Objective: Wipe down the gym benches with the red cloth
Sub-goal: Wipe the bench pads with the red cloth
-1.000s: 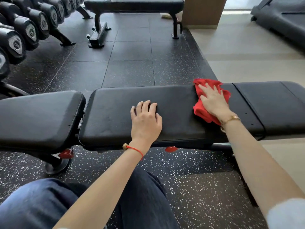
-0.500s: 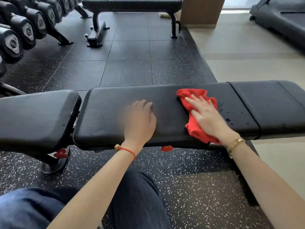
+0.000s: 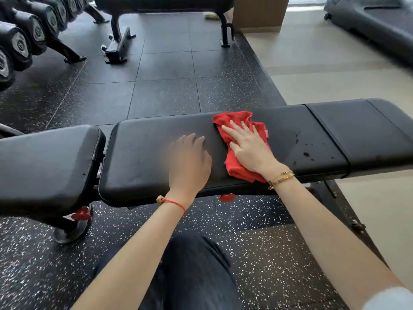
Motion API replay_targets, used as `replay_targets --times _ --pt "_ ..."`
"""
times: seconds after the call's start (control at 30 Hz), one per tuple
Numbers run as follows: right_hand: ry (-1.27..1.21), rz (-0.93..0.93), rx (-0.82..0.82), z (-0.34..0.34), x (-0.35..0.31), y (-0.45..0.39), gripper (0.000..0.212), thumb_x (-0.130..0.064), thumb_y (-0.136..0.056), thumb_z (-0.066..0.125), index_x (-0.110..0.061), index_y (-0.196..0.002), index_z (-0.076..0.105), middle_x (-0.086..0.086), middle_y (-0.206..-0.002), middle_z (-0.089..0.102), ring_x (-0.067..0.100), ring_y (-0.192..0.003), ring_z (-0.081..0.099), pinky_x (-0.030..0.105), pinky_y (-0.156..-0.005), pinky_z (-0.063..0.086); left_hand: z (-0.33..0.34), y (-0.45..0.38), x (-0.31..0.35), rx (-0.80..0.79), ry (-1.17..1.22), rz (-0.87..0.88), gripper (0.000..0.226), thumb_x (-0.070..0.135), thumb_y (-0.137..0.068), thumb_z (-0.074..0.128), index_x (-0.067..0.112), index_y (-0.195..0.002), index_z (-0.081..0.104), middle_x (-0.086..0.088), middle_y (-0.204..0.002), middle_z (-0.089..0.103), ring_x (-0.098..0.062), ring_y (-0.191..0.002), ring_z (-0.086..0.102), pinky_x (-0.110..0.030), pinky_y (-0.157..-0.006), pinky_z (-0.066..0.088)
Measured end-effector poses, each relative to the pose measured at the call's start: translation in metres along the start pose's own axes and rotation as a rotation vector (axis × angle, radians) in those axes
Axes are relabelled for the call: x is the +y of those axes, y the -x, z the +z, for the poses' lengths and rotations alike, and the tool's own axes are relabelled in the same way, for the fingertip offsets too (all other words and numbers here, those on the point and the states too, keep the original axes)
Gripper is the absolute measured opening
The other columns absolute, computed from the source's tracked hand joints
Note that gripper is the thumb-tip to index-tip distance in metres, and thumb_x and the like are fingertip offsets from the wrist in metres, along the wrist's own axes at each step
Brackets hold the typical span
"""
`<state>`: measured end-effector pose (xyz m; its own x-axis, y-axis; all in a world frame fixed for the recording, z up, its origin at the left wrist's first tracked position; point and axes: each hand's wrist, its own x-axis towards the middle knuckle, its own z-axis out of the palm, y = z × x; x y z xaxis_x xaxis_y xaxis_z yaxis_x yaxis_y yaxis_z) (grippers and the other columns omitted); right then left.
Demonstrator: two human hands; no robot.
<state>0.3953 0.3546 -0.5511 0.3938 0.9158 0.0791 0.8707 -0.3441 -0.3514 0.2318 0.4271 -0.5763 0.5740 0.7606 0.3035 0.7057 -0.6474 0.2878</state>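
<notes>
A black padded gym bench (image 3: 143,153) runs across the view in front of me. The red cloth (image 3: 237,124) lies bunched on its long middle pad. My right hand (image 3: 250,148) presses flat on the cloth, fingers spread, covering its near half. My left hand (image 3: 190,162) rests palm-down on the bare pad just left of the cloth, blurred, holding nothing. Dark wet spots (image 3: 308,153) mark the pad to the right of the cloth.
A dumbbell rack (image 3: 26,34) stands at the far left. A second black bench (image 3: 165,3) stands across the rubber floor. A wooden pillar (image 3: 259,14) and a treadmill (image 3: 375,25) are at the back right. My knee (image 3: 192,271) is below the bench.
My right hand has slid the red cloth leftward along the pad, uncovering wet spots on its right. My left hand has stayed on the pad, shifting slightly.
</notes>
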Motion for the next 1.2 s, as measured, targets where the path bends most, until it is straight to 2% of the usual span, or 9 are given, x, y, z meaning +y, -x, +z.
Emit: replay_targets --times 0.17,0.37,0.43,0.57,0.7,0.8,0.97,1.1,1.2 --pt "-0.002 0.065 0.056 -0.006 0.013 0.041 0.052 -0.019 -0.099 0.039 -0.029 -0.149 0.030 -0.004 -0.160 0.018 0.023 -0.150 0.008 0.037 -0.120 -0.004 0.001 0.002 -0.002 -0.021 0.011 0.015 0.045 0.034 -0.099 0.040 0.022 -0.141 0.049 -0.003 -0.149 0.045 -0.024 -0.141 0.034 -0.047 -0.120 0.020" --pt "0.060 0.445 0.117 -0.029 0.065 0.041 0.051 -0.021 -0.101 0.035 -0.027 -0.151 0.027 0.002 -0.161 0.015 0.028 -0.149 0.007 0.042 -0.121 -0.002 0.004 0.004 -0.001 -0.020 0.007 0.035 0.045 0.031 -0.099 0.038 0.017 -0.141 0.047 -0.008 -0.148 0.045 -0.028 -0.140 0.034 -0.051 -0.120 0.021" --pt "0.087 0.501 0.109 -0.031 0.064 0.030 0.051 -0.021 -0.101 0.033 -0.025 -0.151 0.026 0.004 -0.162 0.013 0.030 -0.149 0.006 0.043 -0.121 -0.003 0.003 0.004 0.000 -0.016 0.009 0.036 0.044 0.030 -0.097 0.040 0.017 -0.138 0.050 -0.009 -0.145 0.047 -0.029 -0.138 0.037 -0.052 -0.118 0.023" --pt "0.059 0.414 0.098 -0.018 0.038 0.029 0.052 -0.019 -0.100 0.035 -0.026 -0.151 0.027 0.004 -0.162 0.014 0.030 -0.149 0.005 0.043 -0.121 -0.004 -0.001 0.002 -0.001 -0.023 0.029 0.032 0.042 0.029 -0.094 0.042 0.017 -0.133 0.052 -0.008 -0.143 0.047 -0.030 -0.135 0.037 -0.053 -0.115 0.024" --pt "0.012 0.315 0.119 -0.009 0.027 0.063 0.053 -0.018 -0.099 0.037 -0.029 -0.150 0.029 -0.001 -0.161 0.016 0.026 -0.150 0.006 0.041 -0.120 -0.004 -0.003 0.004 -0.003 -0.064 0.046 0.046 0.045 0.029 -0.096 0.041 0.017 -0.139 0.048 -0.008 -0.147 0.043 -0.030 -0.140 0.033 -0.052 -0.118 0.019" --pt "0.019 0.364 0.153 -0.013 0.040 0.080 0.052 -0.017 -0.099 0.038 -0.028 -0.150 0.030 0.000 -0.161 0.018 0.025 -0.150 0.007 0.041 -0.120 -0.002 -0.006 0.001 0.000 -0.113 0.071 0.025 0.046 0.028 -0.096 0.042 0.015 -0.140 0.046 -0.009 -0.150 0.040 -0.031 -0.142 0.029 -0.055 -0.118 0.016" --pt "0.041 0.546 0.232 -0.036 0.092 0.090 0.050 -0.018 -0.100 0.036 -0.022 -0.150 0.030 0.007 -0.161 0.017 0.028 -0.150 0.008 0.040 -0.121 -0.004 -0.008 -0.004 0.029 -0.124 0.113 -0.006 0.047 0.032 -0.097 0.041 0.015 -0.141 0.044 -0.009 -0.149 0.039 -0.029 -0.142 0.027 -0.059 -0.118 0.014" --pt "0.037 0.526 0.127 -0.057 0.125 0.057 0.050 -0.019 -0.101 0.033 -0.022 -0.151 0.027 0.006 -0.162 0.013 0.028 -0.150 0.005 0.040 -0.121 -0.005 0.002 -0.012 0.076 -0.162 0.131 0.022 0.049 0.033 -0.100 0.036 0.015 -0.146 0.037 -0.008 -0.154 0.032 -0.029 -0.146 0.019 -0.060 -0.120 0.010" --pt "0.031 0.395 0.036 -0.062 0.126 0.030 0.051 -0.018 -0.101 0.034 -0.024 -0.151 0.026 0.005 -0.162 0.011 0.028 -0.150 0.003 0.041 -0.121 -0.005 0.014 -0.018 0.103 -0.170 0.117 0.022 0.051 0.033 -0.101 0.034 0.015 -0.148 0.033 -0.008 -0.156 0.029 -0.030 -0.148 0.017 -0.060 -0.120 0.009"
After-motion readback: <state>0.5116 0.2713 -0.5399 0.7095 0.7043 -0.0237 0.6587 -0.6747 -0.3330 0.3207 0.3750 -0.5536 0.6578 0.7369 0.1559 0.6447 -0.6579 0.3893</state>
